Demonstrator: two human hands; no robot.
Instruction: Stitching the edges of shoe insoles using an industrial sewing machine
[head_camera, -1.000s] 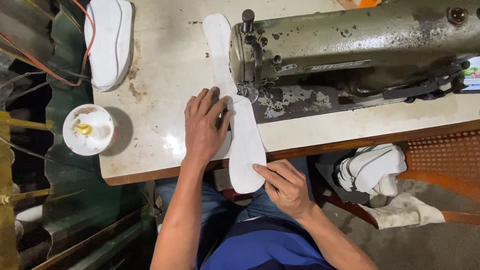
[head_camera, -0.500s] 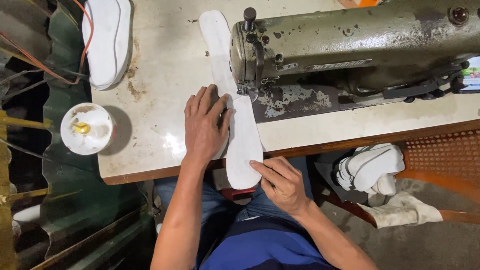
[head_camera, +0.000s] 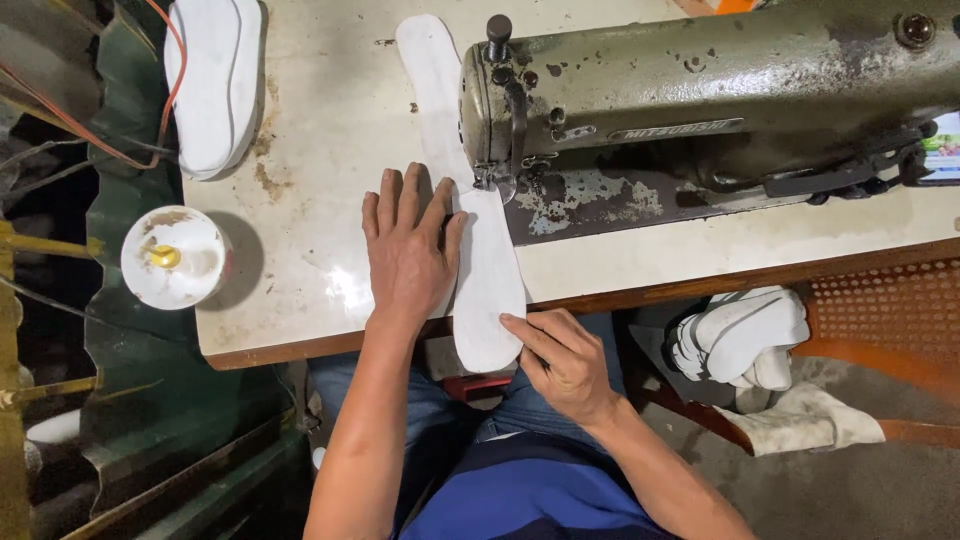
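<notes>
A worn, cream-coloured table top (head_camera: 320, 190), stained and scuffed, carries an old olive-green sewing machine (head_camera: 700, 90) along its far right side. A long white sole-shaped piece (head_camera: 485, 270) lies under the machine's needle area, its far end running up the table and its near end hanging over the wooden front edge. The left hand (head_camera: 408, 255) lies flat and open, fingers spread, pressing the piece's left side. The right hand (head_camera: 560, 360), loosely curled, pinches the near end with its fingertips. At far left lies a stack of white soles (head_camera: 215, 80); near left, beside the table, stands a round white pot (head_camera: 172, 257) with a yellow centre. Green corrugated sheeting (head_camera: 150, 400) fills the left; more white pieces (head_camera: 740, 335) rest on an orange seat (head_camera: 880, 310) at right.
</notes>
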